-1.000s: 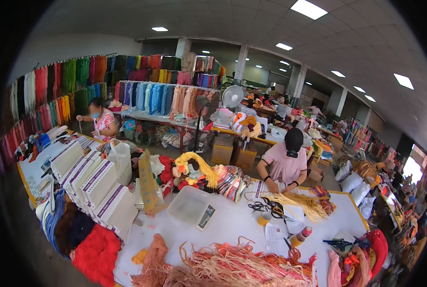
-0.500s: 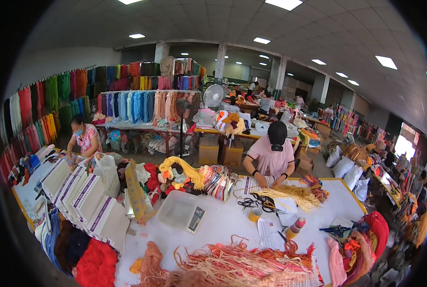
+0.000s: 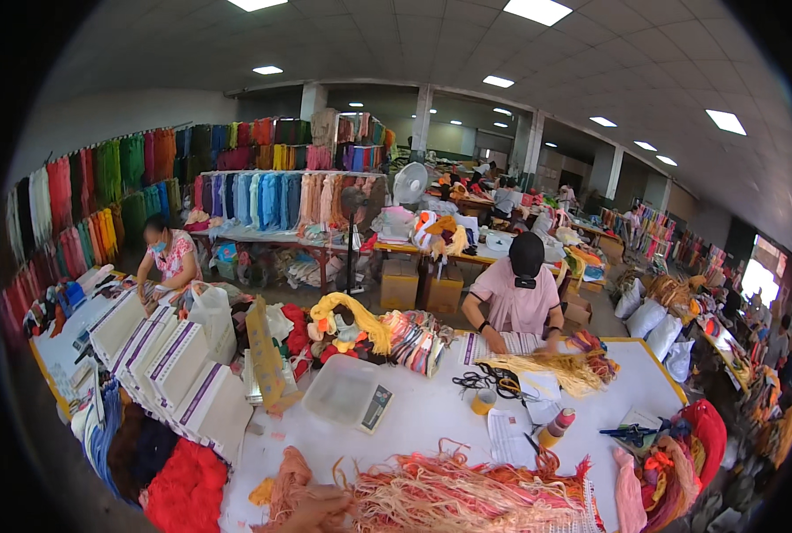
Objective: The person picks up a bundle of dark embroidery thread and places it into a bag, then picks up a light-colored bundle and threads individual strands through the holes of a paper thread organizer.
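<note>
Left hand beside pink yarn, worktop's near edge.
Blurred, apparently touching it; grip's spread and hold, I cannot tell.

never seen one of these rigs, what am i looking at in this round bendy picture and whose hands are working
There is no machine here, just a person working bare-handed. The view comes from the left of two wide cameras on that person's head, looking down; its fisheye lens bends straight edges. At the lower edge, what is probably the left hand is at the brownish-pink yarn; whether it grips is unclear. The right hand is out of view. On the white table lie a heap of pink and cream yarn, a clear plastic bin and papers. Across it, a co-worker has their hands by yellow yarn.
</note>
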A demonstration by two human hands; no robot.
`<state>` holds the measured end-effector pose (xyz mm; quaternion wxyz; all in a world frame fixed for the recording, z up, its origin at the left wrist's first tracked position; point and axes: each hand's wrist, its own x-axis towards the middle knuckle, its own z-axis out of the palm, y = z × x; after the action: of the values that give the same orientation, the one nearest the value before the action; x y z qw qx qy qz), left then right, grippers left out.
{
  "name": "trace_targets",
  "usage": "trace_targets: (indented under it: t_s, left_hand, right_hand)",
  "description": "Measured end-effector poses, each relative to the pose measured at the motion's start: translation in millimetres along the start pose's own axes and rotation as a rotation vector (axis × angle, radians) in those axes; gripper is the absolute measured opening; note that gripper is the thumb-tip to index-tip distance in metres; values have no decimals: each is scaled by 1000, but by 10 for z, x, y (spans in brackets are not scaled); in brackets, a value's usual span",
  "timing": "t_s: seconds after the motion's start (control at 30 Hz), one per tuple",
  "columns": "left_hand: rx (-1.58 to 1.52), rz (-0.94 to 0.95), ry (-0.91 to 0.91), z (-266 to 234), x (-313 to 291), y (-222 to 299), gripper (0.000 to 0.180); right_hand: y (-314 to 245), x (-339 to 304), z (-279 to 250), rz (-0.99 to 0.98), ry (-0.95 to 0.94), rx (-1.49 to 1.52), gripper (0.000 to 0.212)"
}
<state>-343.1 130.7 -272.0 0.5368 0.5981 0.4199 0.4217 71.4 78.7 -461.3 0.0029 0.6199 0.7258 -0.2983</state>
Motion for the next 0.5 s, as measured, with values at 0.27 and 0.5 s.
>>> trace_targets:
  t_s: [0.27, 0.5]
  left_hand:
    - [-388, -88, -69, 858, 259, 300, 21]
    - [-281, -365, -187, 972, 195, 442, 32]
  right_hand:
    - [-1860, -63, -1260, -74, 141, 912, 28]
    - [-2127, -266, -1315, -80, 191, 1067, 20]
